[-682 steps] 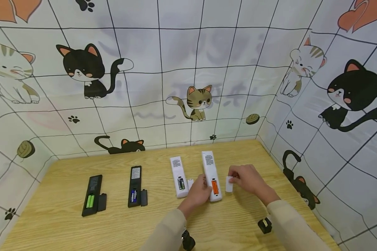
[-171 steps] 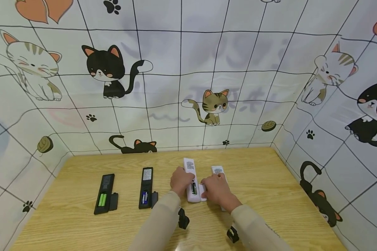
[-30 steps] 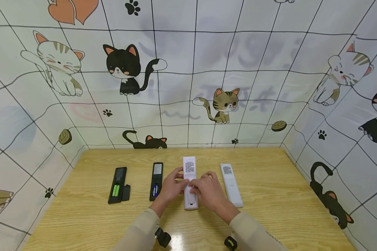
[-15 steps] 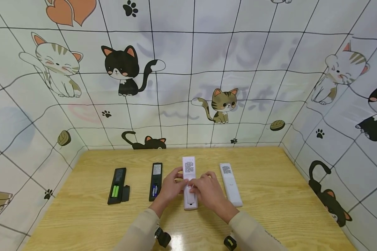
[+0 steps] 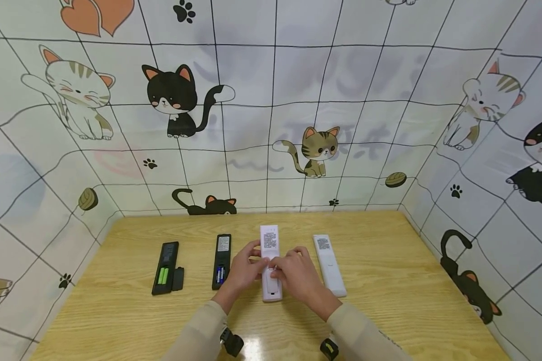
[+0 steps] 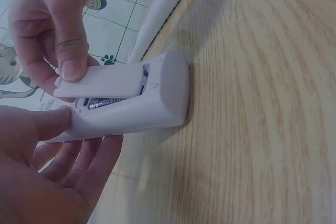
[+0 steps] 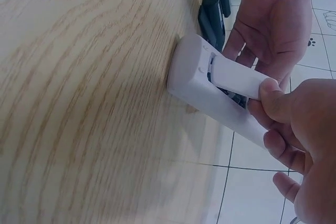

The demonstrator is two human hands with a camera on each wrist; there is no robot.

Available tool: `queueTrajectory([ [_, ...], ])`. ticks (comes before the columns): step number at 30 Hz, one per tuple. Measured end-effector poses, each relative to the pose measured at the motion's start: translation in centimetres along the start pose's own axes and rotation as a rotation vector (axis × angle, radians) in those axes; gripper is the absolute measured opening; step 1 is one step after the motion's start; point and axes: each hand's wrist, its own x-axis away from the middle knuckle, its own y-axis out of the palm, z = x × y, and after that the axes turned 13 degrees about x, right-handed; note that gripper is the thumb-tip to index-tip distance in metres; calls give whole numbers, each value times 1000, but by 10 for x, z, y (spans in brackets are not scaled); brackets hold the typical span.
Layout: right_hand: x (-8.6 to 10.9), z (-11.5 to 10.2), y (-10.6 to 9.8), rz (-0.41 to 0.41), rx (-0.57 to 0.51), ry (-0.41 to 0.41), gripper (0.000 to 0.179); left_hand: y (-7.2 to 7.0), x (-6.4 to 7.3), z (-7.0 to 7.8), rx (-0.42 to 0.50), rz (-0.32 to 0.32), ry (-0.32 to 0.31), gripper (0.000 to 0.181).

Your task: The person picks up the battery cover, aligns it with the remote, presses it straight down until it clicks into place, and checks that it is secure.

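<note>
A white remote control (image 5: 269, 242) lies back side up between both hands, its label toward the far end. My left hand (image 5: 242, 268) grips it along the left side, thumb on the edge. The right hand (image 5: 298, 276) pinches one end of the white battery cover (image 6: 105, 81) between thumb and fingers. In the left wrist view the cover's other end sits at the compartment's end, and the pinched end is tilted up. Beneath it a dark battery (image 6: 107, 102) shows through the gap. Any further battery is hidden by the cover.
To the right lies another white remote (image 5: 329, 265), its cover on. On the left are a black remote (image 5: 166, 260) with green batteries, its loose cover (image 5: 178, 279) beside it, and another black remote (image 5: 223, 253) with blue batteries. A cat-printed sheet (image 5: 253, 125) hangs behind the table.
The right-hand white remote, uncovered with orange inside in the oldest frame, is covered now. The held remote's cover has gone from beside it to over its compartment. Hands barely moved this last second.
</note>
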Motion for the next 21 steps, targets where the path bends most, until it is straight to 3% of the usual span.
queueTrajectory([
  [7,1,-1,2,-10,31,7,13,0,-1,-1,13,5,13,52],
  [21,5,-2,7,109,107,20,15,1,1,1,-3,16,9,51],
])
